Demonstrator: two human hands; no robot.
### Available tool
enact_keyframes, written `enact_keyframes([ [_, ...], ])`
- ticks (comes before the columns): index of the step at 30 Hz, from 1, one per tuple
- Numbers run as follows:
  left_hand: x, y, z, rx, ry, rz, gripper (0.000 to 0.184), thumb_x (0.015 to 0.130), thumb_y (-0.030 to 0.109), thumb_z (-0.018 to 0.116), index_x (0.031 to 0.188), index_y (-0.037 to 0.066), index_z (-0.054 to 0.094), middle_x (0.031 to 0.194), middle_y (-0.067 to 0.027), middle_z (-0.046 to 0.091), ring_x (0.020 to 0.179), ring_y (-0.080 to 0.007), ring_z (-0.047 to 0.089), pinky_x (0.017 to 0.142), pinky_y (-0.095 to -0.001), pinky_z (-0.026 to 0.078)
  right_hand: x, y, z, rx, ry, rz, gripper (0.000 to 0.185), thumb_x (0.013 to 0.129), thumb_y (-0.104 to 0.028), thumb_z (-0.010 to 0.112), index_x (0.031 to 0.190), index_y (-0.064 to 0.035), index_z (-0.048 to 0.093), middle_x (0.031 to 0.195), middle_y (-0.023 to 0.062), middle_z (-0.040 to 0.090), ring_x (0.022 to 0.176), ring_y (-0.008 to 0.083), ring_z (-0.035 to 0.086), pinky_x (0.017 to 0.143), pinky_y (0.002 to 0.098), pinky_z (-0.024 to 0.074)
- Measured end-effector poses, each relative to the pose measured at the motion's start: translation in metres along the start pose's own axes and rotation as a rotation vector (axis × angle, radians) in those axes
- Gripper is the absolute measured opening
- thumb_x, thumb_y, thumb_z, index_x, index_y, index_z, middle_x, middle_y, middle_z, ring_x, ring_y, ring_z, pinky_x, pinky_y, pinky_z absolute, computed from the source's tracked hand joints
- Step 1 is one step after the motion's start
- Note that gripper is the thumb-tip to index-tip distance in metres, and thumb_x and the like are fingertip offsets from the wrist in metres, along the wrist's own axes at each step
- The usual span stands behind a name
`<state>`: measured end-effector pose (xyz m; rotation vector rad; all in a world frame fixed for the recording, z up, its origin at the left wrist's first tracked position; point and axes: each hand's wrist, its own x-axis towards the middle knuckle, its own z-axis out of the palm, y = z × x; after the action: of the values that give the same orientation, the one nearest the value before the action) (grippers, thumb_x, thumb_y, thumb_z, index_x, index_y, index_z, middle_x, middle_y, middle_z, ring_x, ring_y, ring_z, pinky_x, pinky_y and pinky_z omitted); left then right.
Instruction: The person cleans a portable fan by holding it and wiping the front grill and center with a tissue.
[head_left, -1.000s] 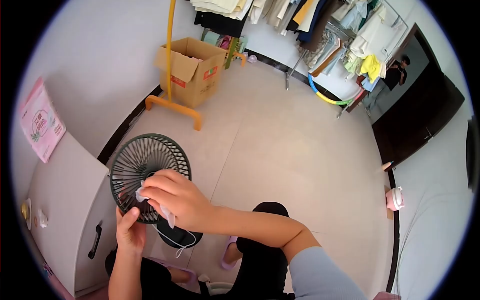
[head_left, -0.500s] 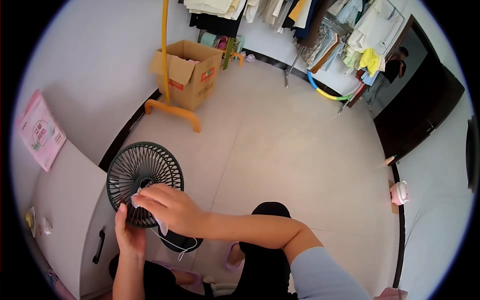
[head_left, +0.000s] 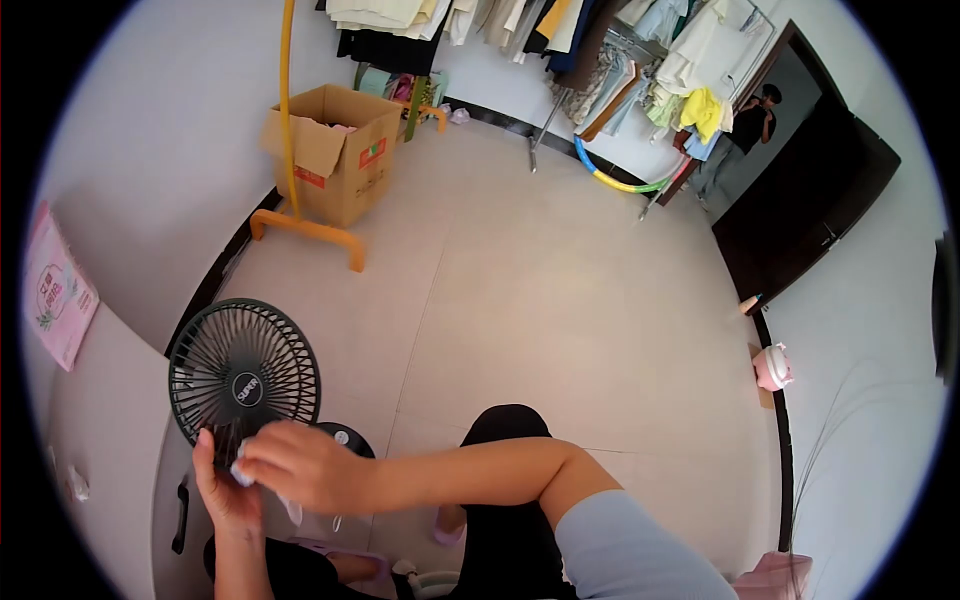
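Note:
A dark round fan (head_left: 245, 370) with a slatted grille and a "SUPER" label at its centre faces up at the left. My left hand (head_left: 230, 500) grips the lower edge of its grille, thumb on the front. My right hand (head_left: 305, 465) is closed on a white cloth (head_left: 241, 468) and holds it at the lower part of the grille, close to my left thumb. A loose end of the cloth hangs under my right palm. The fan's dark base (head_left: 347, 440) shows partly behind my right hand.
A white cabinet (head_left: 115, 400) with a pink packet (head_left: 60, 295) stands at the left. Beyond are a cardboard box (head_left: 345, 165), an orange stand (head_left: 310, 230) and clothes racks. A person (head_left: 745, 130) stands in the doorway. A pink container (head_left: 772, 368) is by the right wall.
The view has swung, so the room sits further left. My right hand with the cloth has moved from near the fan's centre down to its lower rim, uncovering the label.

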<state>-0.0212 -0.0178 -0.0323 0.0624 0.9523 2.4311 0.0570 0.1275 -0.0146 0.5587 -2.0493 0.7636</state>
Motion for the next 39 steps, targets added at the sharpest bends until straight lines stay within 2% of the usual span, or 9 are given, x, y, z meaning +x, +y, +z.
enact_keyframes([
  [5, 0.001, 0.002, 0.003, -0.004, -0.015, 0.015, 0.038, 0.095, 0.034, 0.057, 0.119, 0.005, 0.06, 0.114, -0.008, 0.066, 0.102, -0.0196, 0.063, 0.09, -0.0353, 0.05, 0.012, 0.001, -0.011, 0.083, 0.032, -0.088, 0.023, 0.072, -0.01, 0.063, 0.092, 0.0003, 0.063, 0.096, 0.012, 0.059, 0.089, 0.0278, 0.058, 0.077, 0.038, 0.0491],
  [7, 0.004, 0.001, -0.007, 0.009, -0.112, 0.056, 0.043, 0.095, 0.033, 0.055, 0.127, 0.003, 0.054, 0.123, -0.009, 0.062, 0.112, -0.02, 0.058, 0.097, -0.0354, 0.045, 0.026, 0.012, -0.029, 0.025, 0.053, -0.01, 0.022, 0.073, -0.01, 0.062, 0.094, -0.0021, 0.063, 0.097, 0.0091, 0.06, 0.09, 0.027, 0.057, 0.079, 0.0381, 0.0468],
  [10, 0.007, -0.001, -0.008, -0.013, -0.036, 0.099, 0.045, 0.095, 0.033, 0.055, 0.128, 0.002, 0.053, 0.124, -0.0098, 0.061, 0.114, -0.0202, 0.057, 0.099, -0.0366, 0.044, 0.022, 0.029, -0.025, -0.015, 0.1, 0.045, 0.023, 0.073, -0.01, 0.062, 0.095, -0.0017, 0.064, 0.099, 0.0086, 0.06, 0.089, 0.0262, 0.057, 0.076, 0.0366, 0.0476],
  [16, 0.007, 0.006, -0.006, 0.002, 0.008, 0.081, 0.032, 0.094, 0.033, 0.058, 0.113, 0.008, 0.061, 0.111, -0.0057, 0.066, 0.104, -0.0195, 0.062, 0.093, -0.0372, 0.048, 0.003, 0.01, -0.013, 0.033, -0.102, 0.047, 0.024, 0.074, -0.008, 0.061, 0.096, 0.0027, 0.062, 0.094, 0.0099, 0.058, 0.084, 0.0257, 0.057, 0.071, 0.0358, 0.0495],
  [19, 0.007, 0.008, -0.007, 0.009, 0.048, 0.145, 0.033, 0.094, 0.033, 0.059, 0.114, 0.007, 0.06, 0.114, -0.0056, 0.065, 0.107, -0.0188, 0.06, 0.094, -0.0364, 0.047, 0.003, 0.008, -0.012, 0.035, -0.184, -0.017, 0.024, 0.074, -0.009, 0.061, 0.095, 0.0022, 0.062, 0.094, 0.0102, 0.058, 0.082, 0.026, 0.057, 0.068, 0.036, 0.0494],
  [24, -0.001, -0.006, 0.003, 0.016, -0.016, 0.096, 0.04, 0.093, 0.031, 0.059, 0.122, 0.003, 0.058, 0.12, -0.0073, 0.064, 0.109, -0.0201, 0.06, 0.098, -0.0358, 0.044, 0.02, 0.03, -0.027, 0.003, -0.013, -0.02, 0.026, 0.073, -0.008, 0.062, 0.096, 0.0014, 0.063, 0.097, 0.0105, 0.059, 0.082, 0.0263, 0.059, 0.068, 0.0344, 0.0505],
  [33, 0.002, 0.006, 0.003, -0.045, 0.074, 0.136, 0.041, 0.093, 0.031, 0.058, 0.123, 0.004, 0.057, 0.12, -0.0075, 0.063, 0.109, -0.021, 0.06, 0.097, -0.0368, 0.045, 0.007, 0.01, -0.02, -0.066, -0.186, -0.114, 0.029, 0.069, -0.008, 0.063, 0.095, 0.0049, 0.063, 0.098, 0.0133, 0.06, 0.083, 0.0264, 0.06, 0.069, 0.0338, 0.0512],
  [35, -0.002, 0.002, 0.004, 0.005, -0.041, 0.094, 0.042, 0.093, 0.031, 0.058, 0.125, 0.004, 0.055, 0.122, -0.007, 0.063, 0.112, -0.021, 0.058, 0.099, -0.0372, 0.044, 0.017, 0.016, -0.026, -0.082, -0.135, -0.072, 0.027, 0.069, -0.008, 0.063, 0.093, 0.0034, 0.063, 0.096, 0.0122, 0.06, 0.081, 0.0258, 0.059, 0.068, 0.0338, 0.0507],
  [39, -0.002, -0.004, 0.011, -0.01, 0.024, 0.1, 0.045, 0.094, 0.036, 0.054, 0.125, 0.004, 0.055, 0.121, -0.0084, 0.063, 0.111, -0.0219, 0.06, 0.098, -0.0379, 0.045, 0.02, 0.019, -0.022, -0.061, -0.023, -0.02, 0.026, 0.07, -0.007, 0.063, 0.094, 0.0019, 0.064, 0.094, 0.0108, 0.059, 0.078, 0.0256, 0.059, 0.066, 0.034, 0.0493],
])
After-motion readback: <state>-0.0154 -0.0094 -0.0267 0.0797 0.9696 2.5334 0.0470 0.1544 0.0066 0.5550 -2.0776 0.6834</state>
